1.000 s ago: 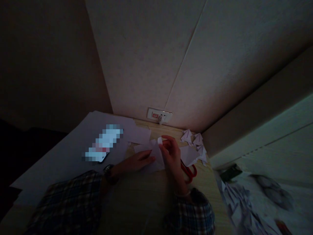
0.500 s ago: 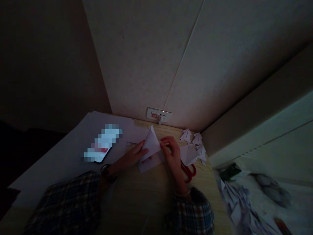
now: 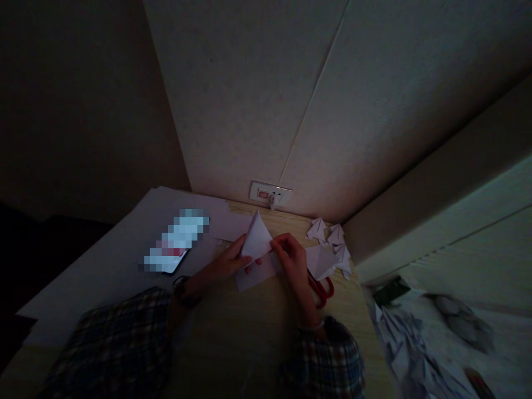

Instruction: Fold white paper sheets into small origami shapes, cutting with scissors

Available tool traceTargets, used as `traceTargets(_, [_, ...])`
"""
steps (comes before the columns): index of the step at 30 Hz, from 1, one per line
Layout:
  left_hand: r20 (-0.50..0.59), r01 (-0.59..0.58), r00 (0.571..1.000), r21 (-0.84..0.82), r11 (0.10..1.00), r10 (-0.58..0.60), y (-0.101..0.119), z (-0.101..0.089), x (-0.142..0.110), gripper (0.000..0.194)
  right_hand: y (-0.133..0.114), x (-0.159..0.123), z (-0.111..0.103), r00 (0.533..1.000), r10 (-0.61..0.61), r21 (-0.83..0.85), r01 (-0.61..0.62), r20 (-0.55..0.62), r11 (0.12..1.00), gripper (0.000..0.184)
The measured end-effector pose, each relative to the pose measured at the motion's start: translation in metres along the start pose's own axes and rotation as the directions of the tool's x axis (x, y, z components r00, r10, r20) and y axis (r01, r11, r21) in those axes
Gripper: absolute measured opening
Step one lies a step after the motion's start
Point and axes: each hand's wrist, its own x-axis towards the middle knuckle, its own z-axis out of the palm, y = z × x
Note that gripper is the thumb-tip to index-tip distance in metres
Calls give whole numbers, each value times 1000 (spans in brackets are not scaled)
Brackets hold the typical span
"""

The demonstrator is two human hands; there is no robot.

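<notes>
Between my hands is a white sheet of paper point(image 3: 257, 238), folded to a point at its top. My left hand point(image 3: 233, 261) grips its left edge, thumb in front and some fingertips showing below it. At the paper's right corner, my right hand point(image 3: 291, 255) pinches with thumb and forefinger. Underneath lies a flat paper piece point(image 3: 260, 275) on the wooden table point(image 3: 233, 338). Just right of my right hand are red-handled scissors point(image 3: 321, 291), their blades partly hidden, and another paper piece point(image 3: 322, 261).
Several folded paper shapes point(image 3: 336, 237) sit at the table's back right. A lit phone point(image 3: 177, 244) rests on large white sheets point(image 3: 103, 260) at left. A wall socket point(image 3: 270, 194) holds a plug. Beyond the right edge lies a heap of paper pieces point(image 3: 405, 349).
Both hands keep their hold on the folded paper. My right fingers have shifted slightly along its right corner, and the paper's face has turned a little.
</notes>
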Motion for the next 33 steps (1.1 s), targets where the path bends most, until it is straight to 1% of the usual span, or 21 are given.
traceTargets(8, [34, -12, 999, -23, 1000, 13, -3, 0, 3, 35, 1, -1, 2, 1000, -12, 27, 13, -17, 1000, 13])
traceTargets(11, [22, 15, 1000, -61, 998, -13, -5, 2, 2, 37, 0, -1, 4, 998, -27, 60, 31, -59, 998, 9])
traceTargets(14, [24, 42, 999, -74, 996, -41, -5, 4, 1, 42, 1, -1, 4, 997, -31, 106, 39, -78, 994, 10])
traceTargets(21, [22, 49, 999, -19, 999, -49, -5, 2, 0, 50, 3, 0, 3, 999, 4, 148, 2, -39, 989, 11])
traceTargets(24, [6, 49, 999, 5, 999, -49, -6, 1, 0, 49, 1, 0, 2, 999, 29, 109, -31, 20, 994, 7])
traceTargets(25, [-7, 53, 999, 10, 999, -53, -7, 1, 0, 48, 1, 0, 2, 999, 38, 86, -41, 37, 995, 8])
traceTargets(28, [-44, 91, 995, 21, 996, -90, -8, 1, -1, 48, -1, 0, 1, 998, 48, 35, -50, 47, 998, 16])
traceTargets(30, [-65, 133, 989, 13, 991, -132, -9, 1, 0, 51, -2, 0, 1, 998, 37, 32, -38, 40, 999, 16])
traceTargets(33, [-106, 179, 977, -51, 983, -184, -8, 2, 0, 55, 0, -1, 1, 998, 27, 45, -29, 53, 999, 15])
